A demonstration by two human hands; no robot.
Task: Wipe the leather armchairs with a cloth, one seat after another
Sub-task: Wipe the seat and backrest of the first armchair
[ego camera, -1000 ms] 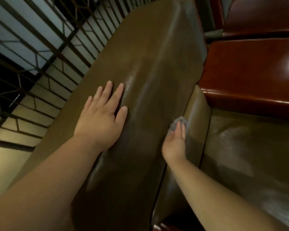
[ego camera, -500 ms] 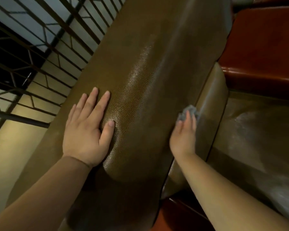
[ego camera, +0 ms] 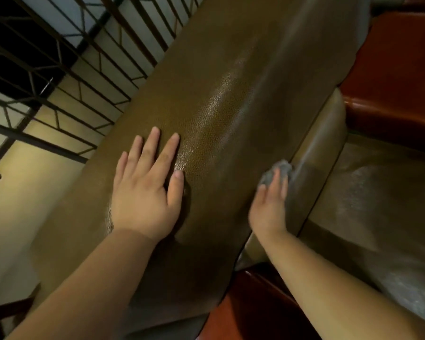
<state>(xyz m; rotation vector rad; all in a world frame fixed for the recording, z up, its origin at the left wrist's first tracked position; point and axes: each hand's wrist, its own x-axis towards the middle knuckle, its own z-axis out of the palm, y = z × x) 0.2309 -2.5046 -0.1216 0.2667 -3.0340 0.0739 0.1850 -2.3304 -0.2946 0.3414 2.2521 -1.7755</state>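
Olive armchair back (ego camera: pixel 231 99): left hand (ego camera: pixel 142 192) stays flat on top, fingers straight; right hand (ego camera: pixel 270 207) presses cloth (ego camera: pixel 277 171), now further up its front face (stroke progressing).

The scene is dim and warm-toned. A streak of glare runs along the pebbled olive-brown leather chair back (ego camera: pixel 231 101), just beyond the flat left hand (ego camera: pixel 145 192). The right hand (ego camera: pixel 270 207) and the grey cloth (ego camera: pixel 277 171) under its fingers are motion-blurred. The glossy red-brown leather seat (ego camera: pixel 398 77) farther right shows a bright highlight. Straight dark metal bars (ego camera: pixel 59 77) bend near the edges from wide-angle distortion.
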